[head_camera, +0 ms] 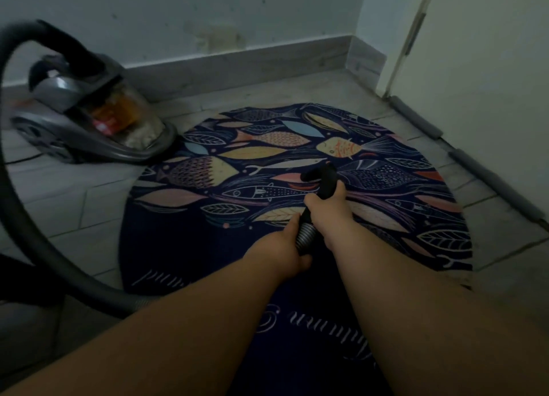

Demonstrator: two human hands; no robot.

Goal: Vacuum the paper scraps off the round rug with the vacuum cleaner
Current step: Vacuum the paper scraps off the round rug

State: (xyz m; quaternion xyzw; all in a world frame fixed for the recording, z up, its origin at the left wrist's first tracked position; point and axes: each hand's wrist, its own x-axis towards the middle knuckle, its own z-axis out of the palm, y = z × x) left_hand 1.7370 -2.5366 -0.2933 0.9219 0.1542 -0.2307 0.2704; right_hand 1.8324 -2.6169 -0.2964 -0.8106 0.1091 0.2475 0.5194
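A round dark-blue rug (pixel 184 241) with a fish and leaf pattern lies on the tiled floor. Over its middle, my right hand (pixel 326 214) grips the black nozzle handle (pixel 325 177) of the vacuum hose. Just behind it, my left hand (pixel 285 247) holds the ribbed hose end (pixel 306 236). The nozzle tip points down at the rug's centre. The grey vacuum cleaner (pixel 86 110), with a clear dust bin, stands at the rug's far left edge. Its hose (pixel 26 217) loops round the left side. No paper scraps show on the rug.
A pale wall with a skirting board (pixel 237 66) runs behind the rug. A door (pixel 475 69) with grey draught strips (pixel 475 167) along its foot borders the right side. Grey floor tiles (pixel 74 199) surround the rug.
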